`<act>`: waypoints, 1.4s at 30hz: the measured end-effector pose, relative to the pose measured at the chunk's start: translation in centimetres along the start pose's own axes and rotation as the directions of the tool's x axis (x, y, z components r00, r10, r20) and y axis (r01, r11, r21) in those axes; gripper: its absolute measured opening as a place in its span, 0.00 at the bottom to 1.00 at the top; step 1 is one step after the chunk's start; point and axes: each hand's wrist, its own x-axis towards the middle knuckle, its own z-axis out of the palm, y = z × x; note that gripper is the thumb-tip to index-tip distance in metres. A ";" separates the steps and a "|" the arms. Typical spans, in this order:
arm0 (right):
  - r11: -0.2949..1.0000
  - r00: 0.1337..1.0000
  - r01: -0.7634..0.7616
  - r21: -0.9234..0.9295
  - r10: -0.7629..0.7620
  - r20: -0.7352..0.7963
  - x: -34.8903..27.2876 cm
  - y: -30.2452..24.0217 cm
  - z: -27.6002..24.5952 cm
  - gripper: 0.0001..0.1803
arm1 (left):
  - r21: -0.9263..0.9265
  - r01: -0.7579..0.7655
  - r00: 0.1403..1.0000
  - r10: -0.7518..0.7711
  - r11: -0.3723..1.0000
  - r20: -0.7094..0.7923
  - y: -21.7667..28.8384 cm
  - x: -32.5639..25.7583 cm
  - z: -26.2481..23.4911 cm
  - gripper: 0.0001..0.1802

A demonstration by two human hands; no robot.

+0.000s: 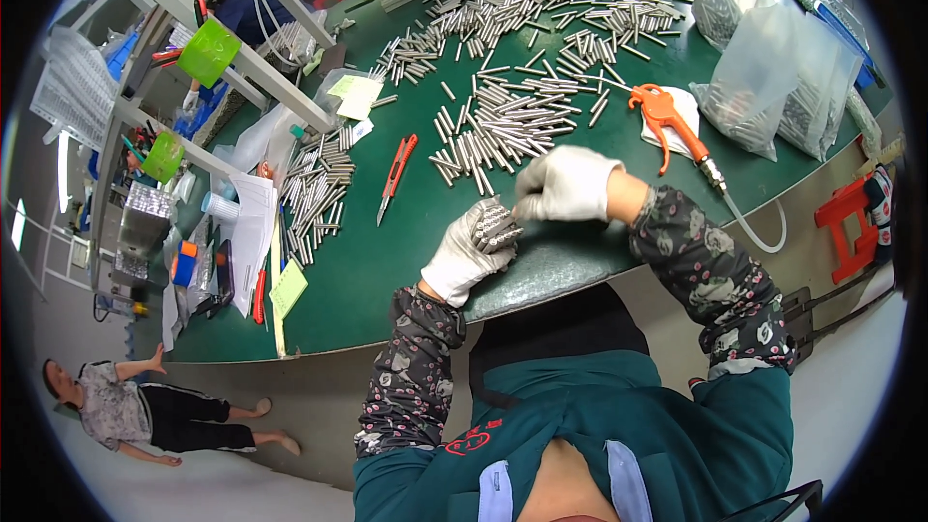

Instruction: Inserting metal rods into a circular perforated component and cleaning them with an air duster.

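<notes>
Roughly, the green table [362, 280] runs its curved near edge past six o'clock of the hands, with green surface showing at three and nine. Loose metal pins [507, 121] spread around twelve. Printed sheets [253, 232] lie at nine, their writing too small to read. The gloved right hand [565, 184] is curled; whether it pinches a pin I cannot tell. An orange air gun [662, 114] sits at two, a red knife [398, 169] at ten. The gloved left hand [459, 256] grips a small pin bundle [496, 230].
</notes>
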 end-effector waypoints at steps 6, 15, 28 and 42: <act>0.996 0.979 0.038 -0.086 -0.054 -0.196 0.2 0.8 -1.0 0.14 | 0.010 -0.056 0.998 0.057 0.998 -0.026 -0.1 0.2 0.2 0.32; 0.992 0.995 -0.089 -0.090 0.084 -0.060 0.9 0.6 -2.3 0.17 | 0.004 -0.073 0.997 0.073 0.997 -0.013 0.0 0.2 0.4 0.33; 0.996 0.996 0.083 0.019 -0.084 0.041 1.3 -0.2 -0.8 0.15 | 0.006 -0.044 0.999 0.044 0.999 0.003 -0.6 0.3 -0.1 0.33; 0.998 0.988 0.049 -0.036 -0.053 -0.143 1.2 1.9 -1.7 0.15 | 0.005 -0.052 0.999 0.052 0.999 0.016 0.1 0.2 0.3 0.32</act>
